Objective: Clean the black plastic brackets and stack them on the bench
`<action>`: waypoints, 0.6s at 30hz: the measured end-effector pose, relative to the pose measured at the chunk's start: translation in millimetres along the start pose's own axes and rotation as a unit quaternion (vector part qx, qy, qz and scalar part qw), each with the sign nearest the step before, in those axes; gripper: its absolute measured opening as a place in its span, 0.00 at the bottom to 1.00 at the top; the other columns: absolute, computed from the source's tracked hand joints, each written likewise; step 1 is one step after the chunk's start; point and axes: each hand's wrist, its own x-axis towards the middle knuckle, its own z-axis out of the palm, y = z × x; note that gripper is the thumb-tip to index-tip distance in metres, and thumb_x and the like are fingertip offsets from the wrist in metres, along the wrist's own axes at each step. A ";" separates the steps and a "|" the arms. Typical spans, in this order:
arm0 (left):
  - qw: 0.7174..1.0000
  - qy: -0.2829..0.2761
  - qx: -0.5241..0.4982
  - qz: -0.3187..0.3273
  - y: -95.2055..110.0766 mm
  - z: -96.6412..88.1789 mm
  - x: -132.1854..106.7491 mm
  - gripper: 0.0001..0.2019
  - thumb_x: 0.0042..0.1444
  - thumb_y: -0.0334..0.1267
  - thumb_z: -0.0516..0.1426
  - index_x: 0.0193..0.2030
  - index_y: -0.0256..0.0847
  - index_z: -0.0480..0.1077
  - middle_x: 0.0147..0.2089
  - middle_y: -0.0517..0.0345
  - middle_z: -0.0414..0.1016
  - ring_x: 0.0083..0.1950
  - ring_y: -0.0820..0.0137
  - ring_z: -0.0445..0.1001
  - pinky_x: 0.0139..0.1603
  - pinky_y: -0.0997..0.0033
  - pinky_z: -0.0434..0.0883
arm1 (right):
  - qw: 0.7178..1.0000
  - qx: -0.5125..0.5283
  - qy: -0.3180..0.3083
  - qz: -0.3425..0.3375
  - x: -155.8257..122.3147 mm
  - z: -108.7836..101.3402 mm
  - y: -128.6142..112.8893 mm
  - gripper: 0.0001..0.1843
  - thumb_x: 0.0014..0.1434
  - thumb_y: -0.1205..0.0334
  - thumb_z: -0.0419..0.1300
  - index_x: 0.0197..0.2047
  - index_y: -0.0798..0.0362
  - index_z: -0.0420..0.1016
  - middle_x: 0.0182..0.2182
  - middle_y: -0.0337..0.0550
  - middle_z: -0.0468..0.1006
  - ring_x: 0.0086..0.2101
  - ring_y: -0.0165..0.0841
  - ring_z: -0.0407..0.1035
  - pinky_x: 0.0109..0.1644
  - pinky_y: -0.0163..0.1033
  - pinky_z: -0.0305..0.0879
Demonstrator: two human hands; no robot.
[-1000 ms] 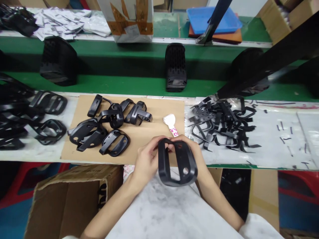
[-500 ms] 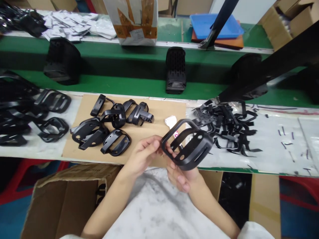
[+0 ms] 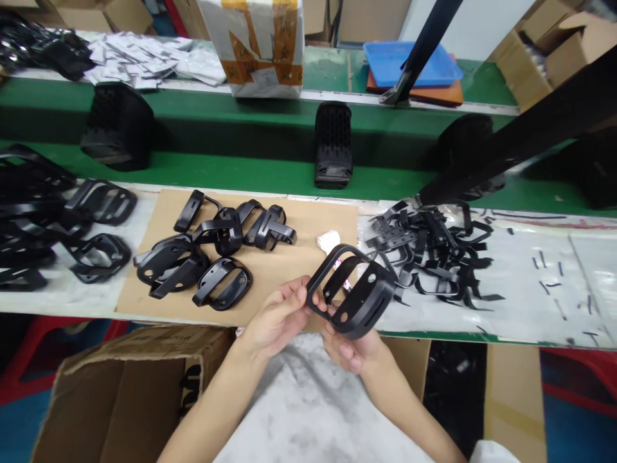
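Since half a second ago the black moulded plastic frame (image 3: 354,292) has sunk a little and tilted more. It is held over the table edge, near the brown cardboard sheet (image 3: 270,257). The left hand (image 3: 274,318) pinches its near rim; the right hand (image 3: 354,347) cups it from below. It looks light, stiff and smooth, so the rims are the best grip. The long axis runs from lower left up to the right, with the open side facing up-left.
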 end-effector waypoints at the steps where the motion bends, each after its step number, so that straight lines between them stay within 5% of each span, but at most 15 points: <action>1: 1.000 0.000 0.001 0.001 -0.9 -1.1 -0.7 0.20 0.57 0.54 0.67 0.33 0.39 0.71 0.34 0.54 0.70 0.40 0.65 0.71 0.46 0.62 0.70 | 1.000 -0.001 0.009 -0.008 -0.8 -1.7 -0.5 0.27 0.56 0.36 0.67 0.26 0.51 0.67 0.11 0.29 0.69 0.06 0.23 0.53 0.09 0.26 0.55; 5: 1.000 -0.012 0.016 -0.001 -4.1 -6.0 -5.0 0.17 0.57 0.51 0.68 0.36 0.38 0.74 0.38 0.51 0.73 0.43 0.66 0.72 0.45 0.67 0.68 | 0.998 -0.006 0.034 -0.047 -9.2 -5.0 -6.9 0.26 0.55 0.38 0.68 0.26 0.52 0.68 0.11 0.30 0.70 0.06 0.23 0.52 0.08 0.26 0.53; 11: 0.999 -0.010 0.041 0.024 -6.1 -15.0 -18.8 0.18 0.62 0.54 0.64 0.39 0.38 0.73 0.37 0.52 0.74 0.37 0.69 0.71 0.37 0.71 0.66 | 0.983 -0.097 0.122 -0.095 -20.4 4.6 -17.6 0.25 0.60 0.40 0.67 0.30 0.57 0.77 0.15 0.46 0.78 0.11 0.32 0.68 0.12 0.31 0.62; 18: 0.955 0.111 0.175 0.210 49.4 -58.7 -66.8 0.21 0.59 0.55 0.66 0.33 0.38 0.71 0.28 0.58 0.70 0.29 0.74 0.64 0.33 0.72 0.60 | 0.944 -0.149 0.251 -0.154 -27.7 9.0 -32.3 0.21 0.59 0.45 0.71 0.29 0.52 0.72 0.19 0.36 0.73 0.16 0.27 0.63 0.18 0.30 0.59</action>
